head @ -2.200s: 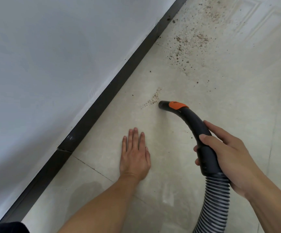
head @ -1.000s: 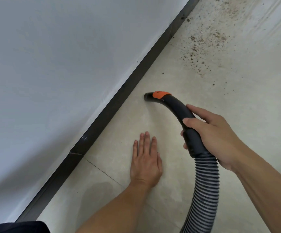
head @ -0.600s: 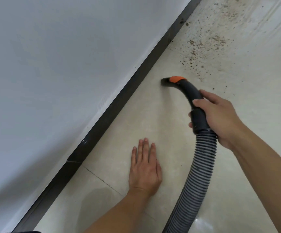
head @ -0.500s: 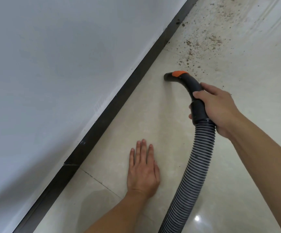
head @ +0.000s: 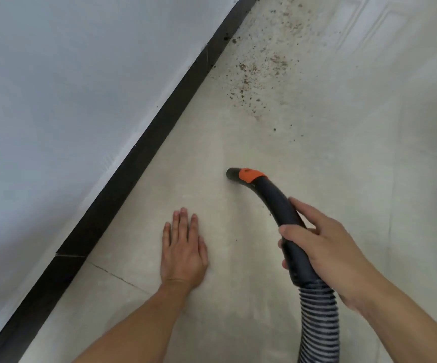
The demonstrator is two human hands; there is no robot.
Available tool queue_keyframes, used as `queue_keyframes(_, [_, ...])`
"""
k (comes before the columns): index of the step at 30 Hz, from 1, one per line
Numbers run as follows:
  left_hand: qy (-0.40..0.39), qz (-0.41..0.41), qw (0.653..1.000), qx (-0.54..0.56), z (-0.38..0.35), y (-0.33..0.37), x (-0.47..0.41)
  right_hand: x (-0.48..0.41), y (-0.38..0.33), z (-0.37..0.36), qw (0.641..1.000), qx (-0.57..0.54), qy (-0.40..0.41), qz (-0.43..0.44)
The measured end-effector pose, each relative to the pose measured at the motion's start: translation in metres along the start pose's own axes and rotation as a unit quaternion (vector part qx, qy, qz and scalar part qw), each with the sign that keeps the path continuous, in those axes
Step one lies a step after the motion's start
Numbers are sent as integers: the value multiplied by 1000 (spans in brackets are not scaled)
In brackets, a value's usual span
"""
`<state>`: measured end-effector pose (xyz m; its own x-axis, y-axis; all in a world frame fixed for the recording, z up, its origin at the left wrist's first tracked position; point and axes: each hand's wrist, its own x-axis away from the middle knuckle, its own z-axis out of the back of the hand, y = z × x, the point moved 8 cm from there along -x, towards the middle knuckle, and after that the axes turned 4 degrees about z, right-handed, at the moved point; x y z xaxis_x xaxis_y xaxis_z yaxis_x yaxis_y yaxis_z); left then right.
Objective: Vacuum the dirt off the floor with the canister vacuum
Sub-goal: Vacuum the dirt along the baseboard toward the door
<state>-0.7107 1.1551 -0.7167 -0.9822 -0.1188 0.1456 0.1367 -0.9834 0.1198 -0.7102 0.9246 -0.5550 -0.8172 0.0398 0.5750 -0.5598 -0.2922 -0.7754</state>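
My right hand (head: 324,251) grips the black curved vacuum handle (head: 277,203), which has an orange band near its open end (head: 231,174). That open end points left, low over the beige tile floor (head: 343,166). A ribbed grey hose (head: 319,323) runs from the handle down out of view. My left hand (head: 183,248) rests flat on the floor, fingers straight, to the left of the handle. Brown dirt specks (head: 256,74) lie scattered on the floor farther ahead, well beyond the open end. The canister is not in view.
A white wall (head: 68,87) with a black baseboard (head: 133,166) runs diagonally along the left. A tile joint (head: 118,276) crosses the floor near my left forearm. A pale panelled surface (head: 369,27) reflects at the top right.
The small dirt streak seen 2.2 s ago near the open end is gone. The handle swept forward towards the dirt patch, then came back nearer to me. My left hand stayed flat on the floor.
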Motion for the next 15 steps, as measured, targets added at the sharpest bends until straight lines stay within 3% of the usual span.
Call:
queue_keyframes(5, [6,0,1000,18,3,4,-2,62,43,9,998,-41,20,-41])
queue_keyframes(10, [1,-6,1000,24,4,5,4,104,74,44,984,-117,117,-59])
queue_keyframes(15, [-63,-44,997,19,7,6,3,104,79,50,980,-143,126,-52])
